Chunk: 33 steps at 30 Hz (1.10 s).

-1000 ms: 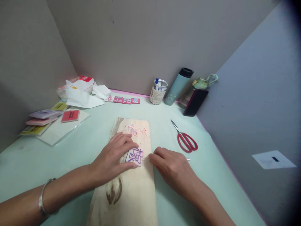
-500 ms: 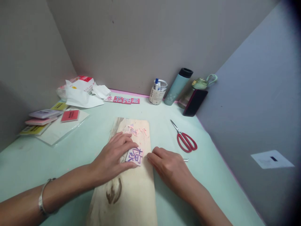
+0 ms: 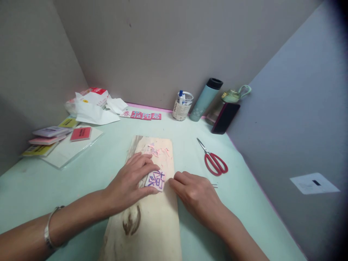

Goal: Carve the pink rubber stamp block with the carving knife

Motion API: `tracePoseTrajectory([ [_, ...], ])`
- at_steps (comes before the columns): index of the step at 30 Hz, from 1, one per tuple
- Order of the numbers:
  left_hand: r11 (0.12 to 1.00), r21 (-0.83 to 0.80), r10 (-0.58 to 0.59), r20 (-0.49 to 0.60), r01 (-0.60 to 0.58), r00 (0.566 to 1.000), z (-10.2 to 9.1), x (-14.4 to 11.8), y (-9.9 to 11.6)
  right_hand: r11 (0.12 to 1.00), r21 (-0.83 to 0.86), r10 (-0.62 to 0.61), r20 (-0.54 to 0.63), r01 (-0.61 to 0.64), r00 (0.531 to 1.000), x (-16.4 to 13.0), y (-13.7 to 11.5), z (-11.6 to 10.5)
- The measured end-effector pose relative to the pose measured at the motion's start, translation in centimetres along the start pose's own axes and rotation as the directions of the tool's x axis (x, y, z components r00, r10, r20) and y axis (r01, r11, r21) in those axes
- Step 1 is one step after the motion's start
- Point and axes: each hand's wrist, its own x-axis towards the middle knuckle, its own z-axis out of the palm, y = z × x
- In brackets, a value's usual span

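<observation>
A small, flat, square carving block (image 3: 154,181) with a purple character on its pale face lies on a long wooden board (image 3: 157,217). My left hand (image 3: 133,177) holds it down against the wood, thumb at the near edge and fingers at the far edge. Just right of the block, my right hand (image 3: 194,190) is closed in a pinch around a thin carving tool, mostly hidden by the fingers. Pinkish shavings (image 3: 157,149) are scattered on the board beyond the left hand. Behind the right hand show thin metallic ends (image 3: 214,186); whether they belong to the held tool I cannot tell.
Red-handled scissors (image 3: 214,163) lie at the right. Along the back stand a pen cup (image 3: 182,107), a teal tumbler (image 3: 206,100), a phone (image 3: 225,119) and carved tiles (image 3: 141,115). Wrapped blocks (image 3: 51,132) and tissues (image 3: 95,105) are at the left.
My right hand has shifted very slightly left, closer to the block, and the tool's tip shows less. My left hand and the block stay in place.
</observation>
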Motion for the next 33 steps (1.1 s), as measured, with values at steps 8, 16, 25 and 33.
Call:
tracePoseTrajectory([
  [8, 1.0, 0.001, 0.012, 0.006, -0.012, 1.0, 0.0, 0.0, 0.0, 0.997, -0.044, -0.059, 0.014, 0.06, 0.998, -0.1, -0.2, -0.3],
  [16, 1.0, -0.002, -0.003, 0.001, 0.003, 1.0, 0.0, 0.0, 0.0, 0.994, -0.069, -0.082, 0.02, 0.083, 0.996, 0.0, -0.5, -0.7],
  [25, 1.0, -0.01, 0.002, -0.016, -0.002, 1.0, 0.1, -0.1, 0.0, 0.993, 0.091, 0.069, 0.032, -0.071, 0.997, -0.5, -0.1, -0.2],
  [33, 1.0, -0.007, -0.004, -0.019, 0.004, 1.0, 0.1, -0.1, 0.0, 0.325, 0.922, 0.484, 0.029, -0.21, 0.874, -1.2, 0.8, -2.3],
])
